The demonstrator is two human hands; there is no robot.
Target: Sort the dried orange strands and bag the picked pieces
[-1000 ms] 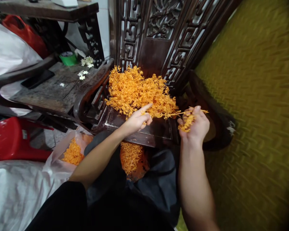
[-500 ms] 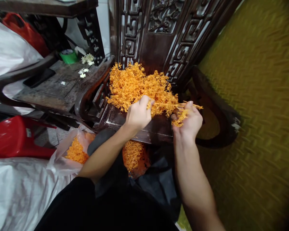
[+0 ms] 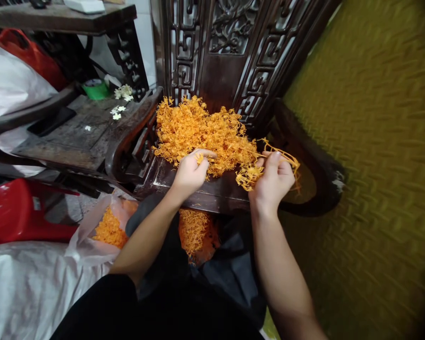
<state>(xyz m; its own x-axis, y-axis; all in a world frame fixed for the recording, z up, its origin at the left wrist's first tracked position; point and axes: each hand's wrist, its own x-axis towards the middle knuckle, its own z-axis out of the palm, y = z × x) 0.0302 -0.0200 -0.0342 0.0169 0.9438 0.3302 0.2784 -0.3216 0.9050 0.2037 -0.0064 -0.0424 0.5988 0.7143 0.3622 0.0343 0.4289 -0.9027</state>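
A heap of orange, plastic-looking flower sprigs [image 3: 201,134] lies tangled on the seat of a dark carved wooden chair [image 3: 212,200]. At the heap's front edge is my left hand [image 3: 191,174], its fingers curled round a small orange flower piece [image 3: 199,158] and the index finger pointing right. My right hand [image 3: 274,177], near the right end of the heap, grips a sprig with the fingers closed. Its orange flower cluster [image 3: 250,176] hangs out on the left of that hand, and thin stems [image 3: 285,155] loop out above and to the right.
Between my legs is a container [image 3: 194,231] of orange stems. To the left, a clear plastic bag [image 3: 108,226] holds orange pieces beside a red stool [image 3: 24,212]. Green tape [image 3: 95,89] and small white flowers [image 3: 116,112] lie on another wooden chair. A yellow-green patterned surface [image 3: 375,141] rises at right.
My hands have moved apart, the left one leftward. The stem that stretched between them no longer does; stems now loop above my right hand, and the flower cluster sits left of it.
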